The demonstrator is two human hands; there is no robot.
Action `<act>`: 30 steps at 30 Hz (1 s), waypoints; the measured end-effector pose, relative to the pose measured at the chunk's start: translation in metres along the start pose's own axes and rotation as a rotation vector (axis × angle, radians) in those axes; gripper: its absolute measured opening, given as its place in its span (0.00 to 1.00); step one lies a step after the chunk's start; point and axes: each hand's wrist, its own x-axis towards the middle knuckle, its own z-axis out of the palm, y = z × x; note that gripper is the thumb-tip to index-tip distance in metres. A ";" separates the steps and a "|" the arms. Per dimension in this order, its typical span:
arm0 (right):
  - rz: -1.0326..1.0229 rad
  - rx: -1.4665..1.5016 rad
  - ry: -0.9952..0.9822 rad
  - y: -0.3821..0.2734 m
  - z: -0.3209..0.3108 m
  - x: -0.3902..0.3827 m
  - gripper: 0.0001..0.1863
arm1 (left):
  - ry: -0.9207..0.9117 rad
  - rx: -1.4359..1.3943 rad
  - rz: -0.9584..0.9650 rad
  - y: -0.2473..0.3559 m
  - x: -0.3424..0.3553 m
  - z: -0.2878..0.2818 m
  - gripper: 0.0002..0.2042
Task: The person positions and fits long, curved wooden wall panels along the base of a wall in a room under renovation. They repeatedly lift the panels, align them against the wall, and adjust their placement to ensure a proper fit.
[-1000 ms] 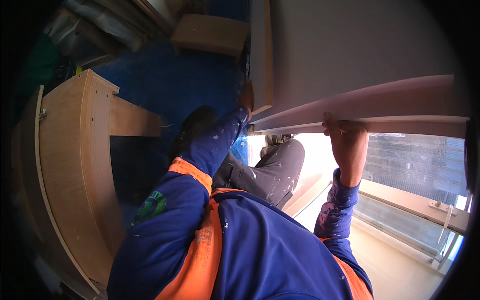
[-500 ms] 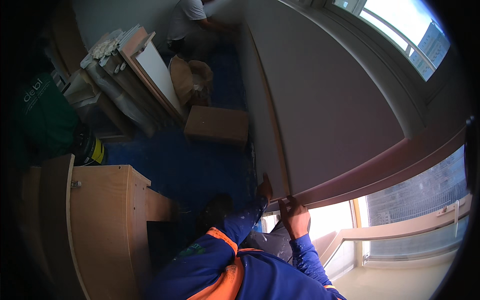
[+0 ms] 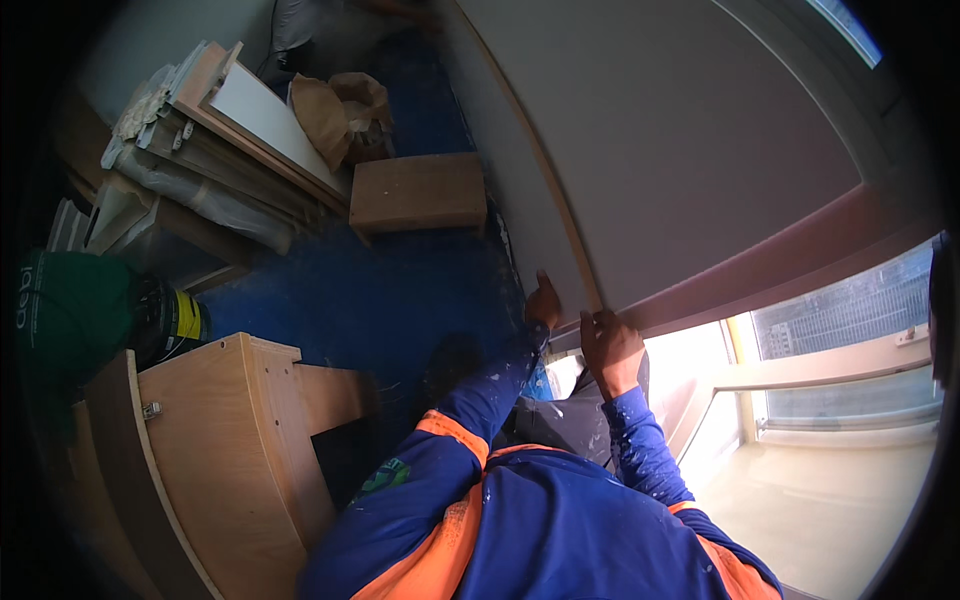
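A long thin wooden strip (image 3: 545, 165) runs along the grey wall (image 3: 700, 130) and ends at my hands. My right hand (image 3: 612, 352) is closed at its near end, fingertips pinching the strip by the wall's corner. To the left and slightly farther, my left hand (image 3: 543, 302) lies against the lower wall face below the strip. One digit points up along the wall; the other fingers look folded, and what they hold, if anything, is hidden. Both forearms wear blue sleeves with pale specks.
Blue covering (image 3: 310, 300) spreads over the floor. A wooden cabinet (image 3: 210, 410) stands close at left, beside a black bucket (image 3: 170, 320) and green cloth (image 3: 75, 305). Farther are a low brown stool (image 3: 418, 192), a paper sack (image 3: 325, 125), leaning boards (image 3: 270, 125) and another person (image 3: 295, 30). An open window (image 3: 830, 390) is right.
The view has shifted, so the wall, floor items and my hands sit differently in the picture. Both hands keep their places at the strip's near end and wall corner.
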 end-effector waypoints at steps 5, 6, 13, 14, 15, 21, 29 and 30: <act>-0.002 -0.025 0.058 -0.003 -0.003 0.000 0.15 | -0.046 -0.120 -0.079 0.022 -0.007 -0.006 0.52; -0.008 -0.012 0.048 -0.006 0.000 0.002 0.15 | -0.042 -0.164 -0.077 0.018 0.000 -0.010 0.51; 0.045 0.021 0.059 0.000 0.002 -0.002 0.15 | -0.006 -0.062 0.007 0.021 -0.021 -0.010 0.51; 0.044 0.030 0.057 0.000 0.003 -0.002 0.15 | 0.004 -0.047 0.006 0.024 -0.024 -0.013 0.50; 0.039 0.039 0.055 -0.001 0.003 -0.001 0.15 | 0.015 -0.034 0.007 0.025 -0.023 -0.014 0.50; -0.004 0.053 0.097 -0.001 0.004 -0.002 0.14 | -0.037 -0.020 0.057 0.014 -0.007 -0.012 0.46; -0.038 0.031 0.143 0.006 0.002 0.000 0.13 | -0.029 0.007 0.207 0.023 -0.028 -0.015 0.43; -0.045 0.039 0.166 0.007 0.003 0.000 0.12 | -0.023 0.006 0.205 0.023 -0.027 -0.014 0.43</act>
